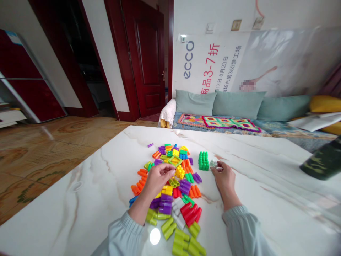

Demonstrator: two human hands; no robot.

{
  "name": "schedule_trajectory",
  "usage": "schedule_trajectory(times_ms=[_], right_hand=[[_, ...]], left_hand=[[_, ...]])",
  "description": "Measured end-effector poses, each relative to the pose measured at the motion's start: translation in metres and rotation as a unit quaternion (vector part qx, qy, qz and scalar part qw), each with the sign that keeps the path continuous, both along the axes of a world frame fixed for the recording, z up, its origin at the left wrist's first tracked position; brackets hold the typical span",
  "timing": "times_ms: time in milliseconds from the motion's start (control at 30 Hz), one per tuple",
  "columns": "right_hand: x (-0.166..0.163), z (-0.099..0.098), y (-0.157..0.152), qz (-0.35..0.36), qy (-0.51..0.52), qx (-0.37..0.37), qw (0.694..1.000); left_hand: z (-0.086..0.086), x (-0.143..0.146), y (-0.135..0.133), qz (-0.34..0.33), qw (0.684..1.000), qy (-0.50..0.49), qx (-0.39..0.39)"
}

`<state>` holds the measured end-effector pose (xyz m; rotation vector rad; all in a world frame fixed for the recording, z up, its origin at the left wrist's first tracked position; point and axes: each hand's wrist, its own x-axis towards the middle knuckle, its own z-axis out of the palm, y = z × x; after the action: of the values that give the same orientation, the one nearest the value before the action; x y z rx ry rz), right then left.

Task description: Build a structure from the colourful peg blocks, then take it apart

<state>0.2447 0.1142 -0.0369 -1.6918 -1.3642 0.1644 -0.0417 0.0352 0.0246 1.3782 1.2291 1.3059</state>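
A loose pile of bullet-shaped plastic building blocks in several colours lies on the white marbled table [106,160]. Over its left-middle part hangs my left hand [160,175], thumb and fingers pinched together; what they hold, if anything, is hidden. Close to those fingertips are a yellow block [180,172] and a lime-green square frame [175,161]. To the right of the pile, my right hand [224,175] has its fingertips closed on a pale white block [213,163]. That block is just right of a green block group [203,161] with rows of rounded tips.
Red blocks [191,213] and lime-green blocks [179,242] lie at the pile's near end. A dark camouflage-patterned cylinder [323,160] is at the table's right side. Behind the table is a sofa with grey-green cushions [238,104].
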Motion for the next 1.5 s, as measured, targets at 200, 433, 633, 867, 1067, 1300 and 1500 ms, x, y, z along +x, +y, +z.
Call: schedule_trajectory(times_ms=[200, 433, 633, 867, 1067, 1300, 1500], right_hand=[[-0.001, 0.002, -0.003, 0.010, -0.044, 0.012, 0.999], [-0.007, 0.007, -0.002, -0.034, -0.071, -0.069, 0.995], [-0.014, 0.014, -0.002, -0.057, -0.065, -0.076, 0.993], [-0.017, 0.019, 0.004, -0.069, -0.076, -0.086, 0.991], [-0.018, 0.024, 0.004, -0.079, -0.070, -0.114, 0.988], [-0.039, 0.030, -0.039, 0.011, 0.102, 0.119, 0.988], [-0.079, 0.031, -0.081, 0.230, 0.156, 0.088, 0.956]], left_hand=[[0.003, 0.000, 0.000, 0.003, 1.000, -0.008, -0.006], [0.005, -0.002, 0.000, 0.002, 1.000, -0.010, -0.013], [0.007, -0.003, 0.000, 0.003, 0.999, -0.023, -0.023], [0.007, -0.002, 0.001, 0.003, 0.999, -0.019, -0.026], [0.006, -0.004, 0.001, 0.000, 1.000, 0.011, -0.013], [0.014, -0.020, -0.001, -0.001, 0.996, 0.083, 0.013], [0.014, -0.031, -0.009, -0.161, 0.959, 0.232, -0.001]])
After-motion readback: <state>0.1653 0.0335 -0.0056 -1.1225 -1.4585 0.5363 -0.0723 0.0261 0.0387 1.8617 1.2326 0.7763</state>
